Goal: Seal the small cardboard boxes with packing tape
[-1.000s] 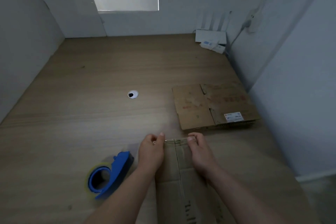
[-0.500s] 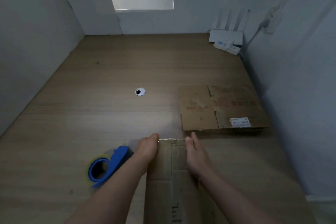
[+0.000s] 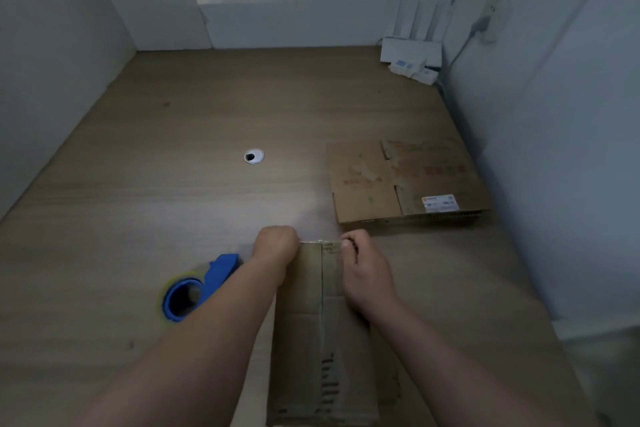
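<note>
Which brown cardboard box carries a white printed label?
The flattened brown cardboard box on the right has the white label; the long brown cardboard box nearest the camera shows dark lettering.

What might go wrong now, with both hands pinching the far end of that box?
The left hand and right hand grip only the far edge of the box, so its near end might slide or twist on the table. The middle seam between the flaps could gape if the grip is uneven. The tape dispenser lies close beside the left forearm, so an arm move might knock it away.
</note>
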